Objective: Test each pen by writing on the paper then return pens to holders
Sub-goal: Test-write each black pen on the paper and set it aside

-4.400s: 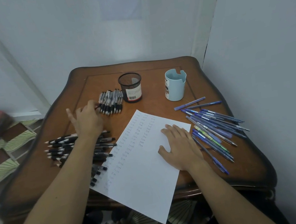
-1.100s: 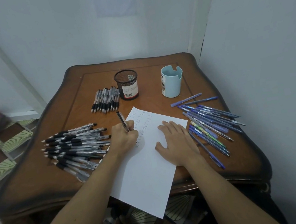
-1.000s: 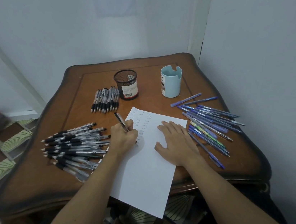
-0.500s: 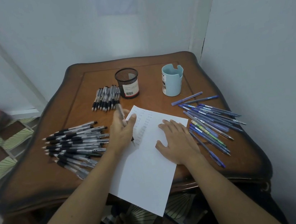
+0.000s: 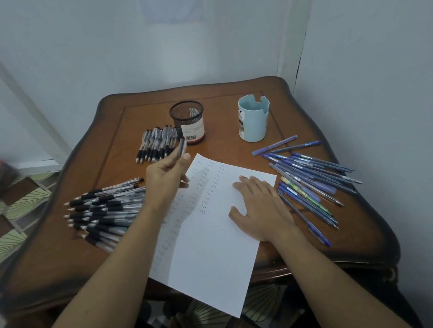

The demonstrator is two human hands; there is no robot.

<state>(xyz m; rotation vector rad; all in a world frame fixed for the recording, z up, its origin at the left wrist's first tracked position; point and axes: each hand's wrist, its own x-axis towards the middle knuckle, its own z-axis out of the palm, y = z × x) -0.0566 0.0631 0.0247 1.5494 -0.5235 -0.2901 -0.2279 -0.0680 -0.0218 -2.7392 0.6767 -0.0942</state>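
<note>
The brown table holds everything. A white paper lies on it at a slant, and its near corner hangs over the edge. Rows of tiny written words fill its top and left part. The rest is blank, so there is room for more tests.

A big pile of black pens lies on the left. A pile of blue pens lies on the right. A small bunch of black pens lies in a neat row beside the mesh cup. This bunch probably holds the pens that already passed, kept apart from the rest. The blue cup stands at the back right, near the blue pens. No pens stick out of either cup, so putting pens back has not begun.

The right hand lies flat on the paper. Its fingers are straight and a little apart. It presses down so the sheet does not slide.

The left hand is up off the paper, above its top corner. Its fingers are curled, and the thumb and fingers pinch one black pen. The pen's far end points at the small bunch. Its test looks done, and it seems bound for that bunch.
</note>
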